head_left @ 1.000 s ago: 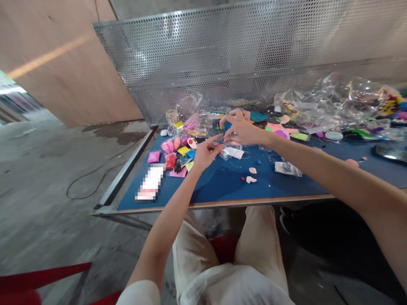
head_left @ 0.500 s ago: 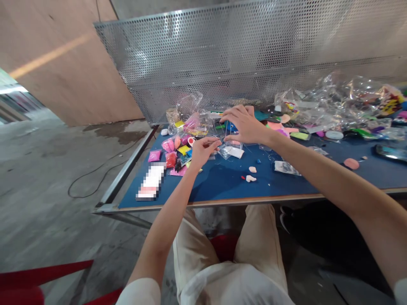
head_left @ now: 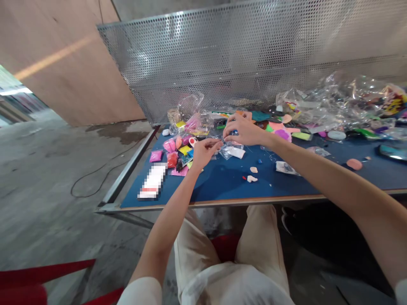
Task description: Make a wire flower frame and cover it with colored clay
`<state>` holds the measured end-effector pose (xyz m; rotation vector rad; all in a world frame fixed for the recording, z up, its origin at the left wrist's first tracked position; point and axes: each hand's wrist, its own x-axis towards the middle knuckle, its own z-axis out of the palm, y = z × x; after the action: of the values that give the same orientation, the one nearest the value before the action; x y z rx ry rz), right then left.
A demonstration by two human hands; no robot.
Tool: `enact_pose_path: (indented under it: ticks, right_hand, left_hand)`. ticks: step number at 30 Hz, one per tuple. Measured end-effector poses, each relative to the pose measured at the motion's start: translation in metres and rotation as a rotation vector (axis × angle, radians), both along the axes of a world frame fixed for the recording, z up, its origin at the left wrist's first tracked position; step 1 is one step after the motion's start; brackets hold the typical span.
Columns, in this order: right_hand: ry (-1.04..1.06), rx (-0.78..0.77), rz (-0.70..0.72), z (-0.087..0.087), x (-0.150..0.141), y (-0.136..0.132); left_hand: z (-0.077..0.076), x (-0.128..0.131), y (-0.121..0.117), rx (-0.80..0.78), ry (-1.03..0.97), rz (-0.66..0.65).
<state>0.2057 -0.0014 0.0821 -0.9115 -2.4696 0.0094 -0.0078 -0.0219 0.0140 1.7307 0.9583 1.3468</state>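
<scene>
The left hand (head_left: 205, 153) has its thumb and fingertips drawn close together; whether they pinch anything is too small to tell. The right hand (head_left: 243, 130) arches just beside and beyond them, fingers curled downward; whether it grips something cannot be told either. Just right of the left fingertips, below the right hand, lies a white packet (head_left: 235, 152). Left of the left hand are yellow (head_left: 185, 150), red (head_left: 172, 159) and pink packets (head_left: 155, 156). Nearer the person than the grip, two pale lumps (head_left: 252, 178) lie on the blue table (head_left: 216, 188). Well right of both hands is clear wrapping (head_left: 343, 99); beyond them stands a mesh panel (head_left: 206, 59).
</scene>
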Motion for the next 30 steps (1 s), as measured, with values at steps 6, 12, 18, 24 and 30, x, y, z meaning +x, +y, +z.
enact_pose_path:
  ticks: [6, 12, 18, 24, 30]
  right_hand:
    - [0.040, 0.128, -0.110, -0.009, -0.006, -0.008]
    - [0.055, 0.210, -0.151, -0.013, -0.008, -0.015]
    - [0.125, 0.188, -0.185, -0.025, -0.008, -0.009]
    - [0.157, 0.190, -0.198, -0.027, -0.015, -0.003]
    - [0.021, 0.100, 0.037, -0.012, 0.009, 0.006]
  left_hand:
    - [0.002, -0.001, -0.003, 0.058, 0.015, 0.054]
    - [0.004, 0.000, -0.005, 0.081, 0.029, 0.039]
    - [0.001, 0.000, -0.002, 0.036, 0.022, 0.016]
    - [0.004, -0.003, -0.003, 0.026, 0.005, 0.026]
    - [0.011, -0.012, -0.003, 0.005, 0.063, 0.014]
